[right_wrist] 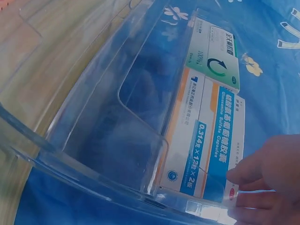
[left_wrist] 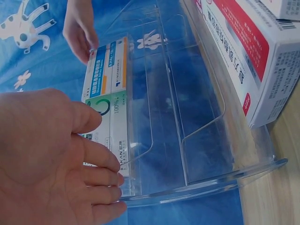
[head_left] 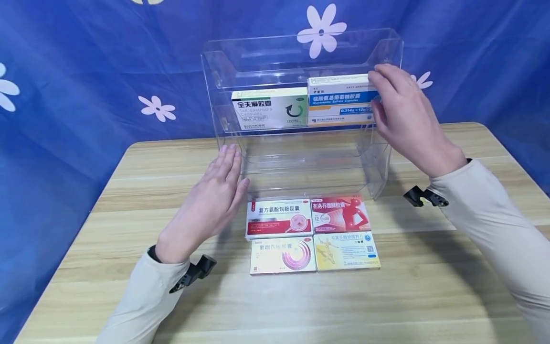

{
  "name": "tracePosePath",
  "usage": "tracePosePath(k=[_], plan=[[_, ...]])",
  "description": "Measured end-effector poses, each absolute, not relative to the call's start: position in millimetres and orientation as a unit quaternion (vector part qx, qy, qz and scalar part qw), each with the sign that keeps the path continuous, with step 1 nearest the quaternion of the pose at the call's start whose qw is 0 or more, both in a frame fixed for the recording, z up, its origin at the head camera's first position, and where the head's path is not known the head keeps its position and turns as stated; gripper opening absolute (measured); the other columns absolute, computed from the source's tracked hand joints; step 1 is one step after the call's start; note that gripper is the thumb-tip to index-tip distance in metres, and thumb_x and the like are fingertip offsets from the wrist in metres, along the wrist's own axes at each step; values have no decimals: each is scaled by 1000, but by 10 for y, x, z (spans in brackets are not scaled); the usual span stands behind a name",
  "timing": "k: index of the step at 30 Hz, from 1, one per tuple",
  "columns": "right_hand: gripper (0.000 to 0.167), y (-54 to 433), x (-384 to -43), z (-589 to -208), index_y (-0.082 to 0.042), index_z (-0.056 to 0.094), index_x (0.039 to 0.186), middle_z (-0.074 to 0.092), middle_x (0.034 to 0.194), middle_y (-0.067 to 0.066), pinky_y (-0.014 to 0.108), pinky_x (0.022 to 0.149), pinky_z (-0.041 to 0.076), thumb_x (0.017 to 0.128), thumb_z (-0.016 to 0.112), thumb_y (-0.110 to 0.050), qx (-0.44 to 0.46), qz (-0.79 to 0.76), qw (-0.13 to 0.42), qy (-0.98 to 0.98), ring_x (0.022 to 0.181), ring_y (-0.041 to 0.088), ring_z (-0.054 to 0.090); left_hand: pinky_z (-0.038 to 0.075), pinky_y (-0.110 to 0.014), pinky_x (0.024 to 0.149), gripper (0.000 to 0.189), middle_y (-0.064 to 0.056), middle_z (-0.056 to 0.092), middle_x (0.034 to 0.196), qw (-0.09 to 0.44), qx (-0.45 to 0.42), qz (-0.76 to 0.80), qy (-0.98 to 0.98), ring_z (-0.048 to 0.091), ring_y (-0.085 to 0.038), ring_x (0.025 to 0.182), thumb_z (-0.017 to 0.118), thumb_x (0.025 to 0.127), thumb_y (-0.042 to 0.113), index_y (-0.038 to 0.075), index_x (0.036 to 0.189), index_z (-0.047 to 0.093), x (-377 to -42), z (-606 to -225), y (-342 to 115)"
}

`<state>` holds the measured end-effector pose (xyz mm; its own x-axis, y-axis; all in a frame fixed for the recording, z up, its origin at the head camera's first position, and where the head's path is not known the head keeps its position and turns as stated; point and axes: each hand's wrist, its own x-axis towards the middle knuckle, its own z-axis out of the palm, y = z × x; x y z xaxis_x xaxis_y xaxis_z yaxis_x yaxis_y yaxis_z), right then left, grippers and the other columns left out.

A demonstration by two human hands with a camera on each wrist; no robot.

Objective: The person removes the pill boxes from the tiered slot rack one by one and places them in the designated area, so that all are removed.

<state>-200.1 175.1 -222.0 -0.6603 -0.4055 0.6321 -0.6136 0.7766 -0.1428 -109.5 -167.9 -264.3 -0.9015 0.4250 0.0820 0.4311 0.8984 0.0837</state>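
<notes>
A clear plastic rack (head_left: 301, 165) stands on the table. On its upper tier a white-and-green medicine box (head_left: 269, 110) sits beside a blue-and-white medicine box (head_left: 339, 101). My right hand (head_left: 406, 112) holds the blue-and-white box at its right end, thumb on the front face and fingers over the top edge. In the right wrist view the thumb (right_wrist: 248, 169) lies against that box's front. My left hand (head_left: 206, 203) is at the rack's left side, fingers straight and close together. The left wrist view shows its palm (left_wrist: 42, 154) turned toward the rack.
In front of the rack lie a red-and-white medicine box (head_left: 278, 217), a red one (head_left: 339, 215), a cream one with a pink ring (head_left: 281, 255) and a yellow-and-blue one (head_left: 347, 252), in two rows. A blue flowered cloth (head_left: 77, 76) hangs behind the wooden table (head_left: 326, 306).
</notes>
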Motion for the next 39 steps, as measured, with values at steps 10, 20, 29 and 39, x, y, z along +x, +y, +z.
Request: tracePosePath(k=[10,20,29,39], plan=[[43,1722,-2036,-2192,10,48,134,50,136,26,50,118,16,92,47,6,256,145,285,-912,133,37,40,8,-46,119,60,-24,6,158,28,-218,-51,-974,0,-34,146,24,107,32,-8,149,15,-1097,-2663,-1673],[45,1715,-2061,-2159,9,48,136,52,132,28,55,110,27,91,52,5,242,150,275,-918,124,40,47,6,-45,120,61,-25,6,157,31,-222,-42,-974,1,-35,146,25,106,33,-8,150,13,-1088,-2646,-1681],[35,1707,-2112,-2144,9,56,128,56,120,26,52,105,36,94,50,4,238,188,284,-910,110,41,53,5,-47,120,62,-25,2,157,17,-218,-31,-975,-2,-35,146,24,106,34,-10,149,12,-1085,-2634,-1659],[32,1769,-2145,-2136,7,62,116,55,112,24,55,97,38,85,53,14,262,206,291,-897,101,40,53,7,-49,119,61,-26,2,157,13,-211,-31,-977,-1,-37,146,27,106,30,-10,149,12,-1097,-2646,-1615]])
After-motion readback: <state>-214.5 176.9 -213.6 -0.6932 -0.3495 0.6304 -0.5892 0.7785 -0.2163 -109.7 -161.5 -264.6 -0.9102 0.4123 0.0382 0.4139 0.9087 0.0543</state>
